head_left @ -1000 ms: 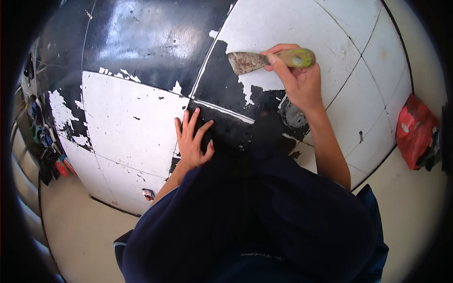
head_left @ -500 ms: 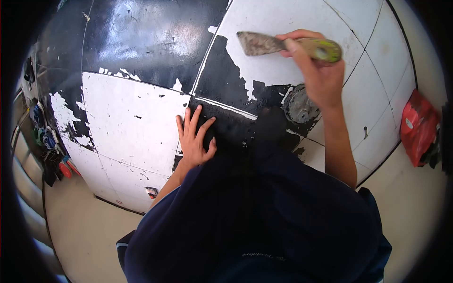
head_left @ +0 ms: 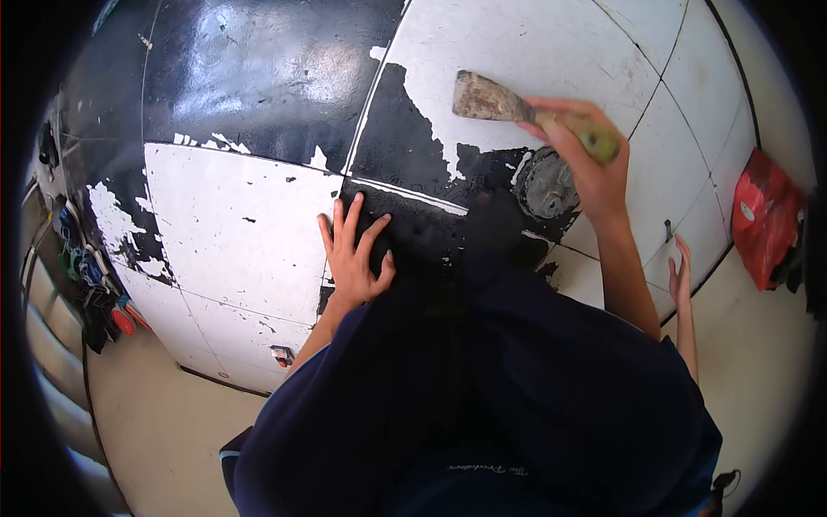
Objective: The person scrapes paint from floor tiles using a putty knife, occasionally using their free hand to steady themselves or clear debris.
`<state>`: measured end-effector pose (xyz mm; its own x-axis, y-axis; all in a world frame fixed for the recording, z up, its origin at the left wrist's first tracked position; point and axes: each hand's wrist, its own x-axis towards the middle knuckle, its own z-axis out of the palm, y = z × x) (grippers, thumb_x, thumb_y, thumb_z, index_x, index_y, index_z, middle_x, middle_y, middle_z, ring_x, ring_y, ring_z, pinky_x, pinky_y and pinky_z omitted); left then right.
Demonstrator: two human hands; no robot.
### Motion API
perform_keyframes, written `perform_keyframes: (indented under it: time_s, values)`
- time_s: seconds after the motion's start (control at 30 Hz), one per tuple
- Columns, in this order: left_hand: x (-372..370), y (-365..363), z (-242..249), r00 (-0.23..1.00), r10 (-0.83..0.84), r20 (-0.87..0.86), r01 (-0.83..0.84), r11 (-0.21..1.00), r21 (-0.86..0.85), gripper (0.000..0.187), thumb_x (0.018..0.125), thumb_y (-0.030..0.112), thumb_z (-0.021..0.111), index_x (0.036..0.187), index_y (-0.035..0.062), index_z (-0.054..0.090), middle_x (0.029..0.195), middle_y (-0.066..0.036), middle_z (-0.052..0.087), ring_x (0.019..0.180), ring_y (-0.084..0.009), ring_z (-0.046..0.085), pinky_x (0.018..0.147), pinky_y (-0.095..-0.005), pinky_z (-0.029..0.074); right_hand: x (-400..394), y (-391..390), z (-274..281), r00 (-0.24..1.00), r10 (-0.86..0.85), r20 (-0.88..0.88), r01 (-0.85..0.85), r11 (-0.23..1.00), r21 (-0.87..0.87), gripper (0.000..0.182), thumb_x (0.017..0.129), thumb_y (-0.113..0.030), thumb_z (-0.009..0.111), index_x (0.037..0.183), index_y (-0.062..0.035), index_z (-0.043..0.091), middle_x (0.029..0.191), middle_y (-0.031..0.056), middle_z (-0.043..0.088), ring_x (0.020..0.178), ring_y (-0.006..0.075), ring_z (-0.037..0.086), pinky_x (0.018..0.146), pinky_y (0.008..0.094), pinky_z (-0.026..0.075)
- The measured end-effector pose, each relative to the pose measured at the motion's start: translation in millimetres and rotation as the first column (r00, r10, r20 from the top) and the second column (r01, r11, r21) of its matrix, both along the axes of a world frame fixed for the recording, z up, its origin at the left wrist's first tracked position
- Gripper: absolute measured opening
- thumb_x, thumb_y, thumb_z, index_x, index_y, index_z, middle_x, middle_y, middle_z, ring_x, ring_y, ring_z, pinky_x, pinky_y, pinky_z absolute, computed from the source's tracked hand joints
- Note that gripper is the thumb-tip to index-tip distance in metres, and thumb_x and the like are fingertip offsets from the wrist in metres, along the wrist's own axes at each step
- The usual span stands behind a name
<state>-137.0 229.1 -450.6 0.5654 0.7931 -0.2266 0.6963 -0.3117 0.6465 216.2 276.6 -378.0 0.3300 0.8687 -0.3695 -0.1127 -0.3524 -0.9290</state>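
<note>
My right hand [head_left: 586, 159] is closed around the handle of a putty knife [head_left: 495, 99]. Its worn, stained blade points left over a white part of the tiled surface [head_left: 241, 224]; whether it touches the surface cannot be told. My left hand [head_left: 355, 258] lies with fingers spread, across the border between a white tile and a black coating [head_left: 405, 228]. Jagged edges of this black coating [head_left: 396, 121] run across the white near the middle. Below my right hand is a round, rough grey disc [head_left: 549, 185].
At the right edge of the surface another person's hand [head_left: 680, 276] reaches in, by a small dark object [head_left: 668, 229]. A red bag [head_left: 765, 220] is on the floor beyond. A small box [head_left: 281, 356] sits near the front left edge. Assorted items [head_left: 82, 250] crowd the far left.
The putty knife has shifted slightly right and down, its handle now tilting more. Another person's hand has come into view at the right. My left hand stays in place.
</note>
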Motion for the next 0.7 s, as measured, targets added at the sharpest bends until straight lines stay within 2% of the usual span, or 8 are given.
perform_keyframes:
  time_s: [0.13, 0.23, 0.27, 0.37, 0.4, 0.5, 0.6, 0.7]
  values:
    - [-2, -1, -1, 1.000, -0.006, -0.003, 0.006, 1.000, 0.002, 0.053, 0.077, 0.024, 0.063, 0.130, 0.0157, 0.066, 0.159, -0.022, 0.037, 0.151, -0.0508, 0.021, 0.119, -0.0681, 0.005, -14, -35, 5, 0.989, -0.031, -0.146, 0.019, 0.996, -0.087, 0.030, 0.090, -0.002, 0.070, 0.119, 0.0064, 0.066, 0.113, 0.0137, 0.071, 0.104, 0.0186, 0.069, 0.089, 0.0291, 0.054]
    - [-2, 0, -2, 1.000, -0.014, -0.004, 0.014, 1.000, 0.000, 0.053, 0.078, 0.025, 0.062, 0.130, 0.0155, 0.066, 0.159, -0.022, 0.037, 0.151, -0.0508, 0.021, 0.119, -0.0679, 0.005, -21, -50, 11, 0.938, 0.259, 0.229, -0.194, 0.943, -0.271, 0.041, 0.090, -0.002, 0.070, 0.129, 0.0053, 0.061, 0.118, 0.0146, 0.069, 0.097, 0.0197, 0.070, 0.085, 0.0304, 0.057]
    - [-2, 0, -1, 1.000, -0.015, -0.008, 0.015, 1.000, -0.004, 0.053, 0.078, 0.025, 0.062, 0.130, 0.0154, 0.066, 0.159, -0.022, 0.037, 0.151, -0.0507, 0.021, 0.119, -0.0679, 0.005, -26, -48, 15, 0.849, 0.314, 0.426, -0.246, 0.947, -0.208, 0.045, 0.084, -0.001, 0.076, 0.128, 0.0006, 0.065, 0.101, 0.0109, 0.073, 0.084, 0.0155, 0.070, 0.076, 0.0269, 0.055]
    - [-1, 0, 0, 1.000, -0.017, -0.011, 0.017, 1.000, -0.007, 0.053, 0.078, 0.025, 0.062, 0.130, 0.0150, 0.066, 0.159, -0.022, 0.037, 0.151, -0.0506, 0.021, 0.119, -0.0677, 0.005, -24, -45, 22, 0.685, 0.424, 0.592, -0.404, 0.898, -0.175, 0.045, 0.081, -0.003, 0.079, 0.125, -0.0001, 0.068, 0.094, 0.0117, 0.073, 0.077, 0.0178, 0.069, 0.073, 0.0256, 0.054]
    - [-1, 1, 0, 1.000, -0.021, -0.010, 0.021, 1.000, -0.007, 0.053, 0.078, 0.025, 0.062, 0.130, 0.0149, 0.066, 0.159, -0.022, 0.037, 0.151, -0.0505, 0.021, 0.119, -0.0677, 0.005, -25, -44, 29, 0.666, 0.486, 0.566, -0.418, 0.872, -0.257, 0.047, 0.080, -0.002, 0.079, 0.125, 0.0004, 0.067, 0.096, 0.0149, 0.073, 0.078, 0.0214, 0.072, 0.072, 0.0272, 0.055]
    - [-3, 0, -2, 1.000, -0.026, -0.010, 0.026, 1.000, -0.005, 0.053, 0.078, 0.025, 0.062, 0.130, 0.0151, 0.066, 0.159, -0.022, 0.038, 0.151, -0.0503, 0.021, 0.120, -0.0675, 0.005, -38, -47, 20, 0.665, 0.385, 0.640, -0.397, 0.908, -0.134, 0.044, 0.079, -0.008, 0.079, 0.122, -0.0028, 0.069, 0.082, 0.0148, 0.071, 0.068, 0.0288, 0.070, 0.063, 0.0344, 0.055]
    - [-3, 0, -2, 1.000, -0.022, -0.010, 0.022, 1.000, -0.005, 0.053, 0.079, 0.025, 0.062, 0.130, 0.0151, 0.066, 0.159, -0.022, 0.038, 0.151, -0.0502, 0.022, 0.120, -0.0673, 0.005, -54, -32, 0, 0.700, 0.254, 0.668, -0.348, 0.938, 0.008, 0.040, 0.079, -0.010, 0.079, 0.117, -0.0016, 0.069, 0.078, 0.0149, 0.071, 0.064, 0.0291, 0.070, 0.059, 0.0339, 0.055]
    - [-2, 1, -1, 1.000, -0.018, -0.006, 0.018, 1.000, -0.006, 0.052, 0.079, 0.025, 0.062, 0.130, 0.0152, 0.066, 0.158, -0.022, 0.038, 0.150, -0.0503, 0.023, 0.120, -0.0671, 0.005, -64, -16, -3, 0.655, 0.242, 0.716, -0.384, 0.922, 0.040, 0.036, 0.080, -0.011, 0.079, 0.113, 0.0001, 0.069, 0.077, 0.0143, 0.071, 0.062, 0.0287, 0.070, 0.057, 0.0322, 0.055]
